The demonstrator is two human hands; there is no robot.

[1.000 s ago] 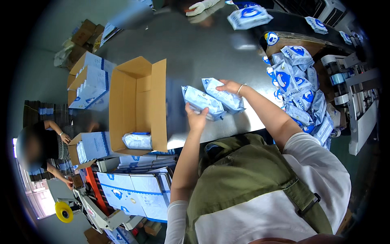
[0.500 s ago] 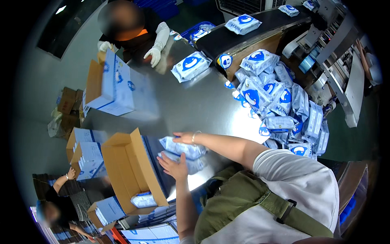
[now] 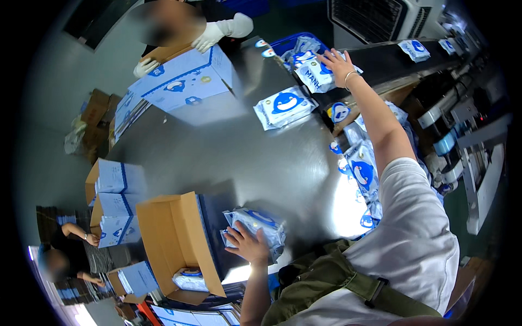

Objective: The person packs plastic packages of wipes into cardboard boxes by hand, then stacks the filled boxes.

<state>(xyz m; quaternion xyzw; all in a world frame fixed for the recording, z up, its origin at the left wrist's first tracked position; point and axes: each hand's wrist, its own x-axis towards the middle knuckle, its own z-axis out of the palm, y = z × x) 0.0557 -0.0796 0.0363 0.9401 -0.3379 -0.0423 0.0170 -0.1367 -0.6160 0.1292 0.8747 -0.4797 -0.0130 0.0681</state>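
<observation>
My left hand [image 3: 247, 244] lies with spread fingers on the near side of a stack of soft white-and-blue wipes packs [image 3: 266, 220] on the metal table. Beside them an open cardboard carton [image 3: 171, 228] lies tilted, with a wipes pack [image 3: 190, 280] at its near end. My right arm reaches far out to the belt's end. There my right hand [image 3: 340, 68], fingers stretched apart, rests on top of a wipes pack [image 3: 315, 77]; its thumb side is partly hidden. Another wipes pack [image 3: 286, 107] lies flat on the table, just left of the belt's end.
Across the metal table [image 3: 217, 157], a person in white gloves [image 3: 209, 37] handles a blue-and-white carton [image 3: 185, 81]. More packs ride the black conveyor belt [image 3: 380, 68]. A heap of packs [image 3: 361, 163] lies beneath my right arm. Filled cartons [image 3: 117, 198] stand at left, near another person [image 3: 76, 244].
My right hand has left the packs beside the carton and swung up to the belt's end. My left hand stays by the stack. The gloved person has turned the far carton and moved it right.
</observation>
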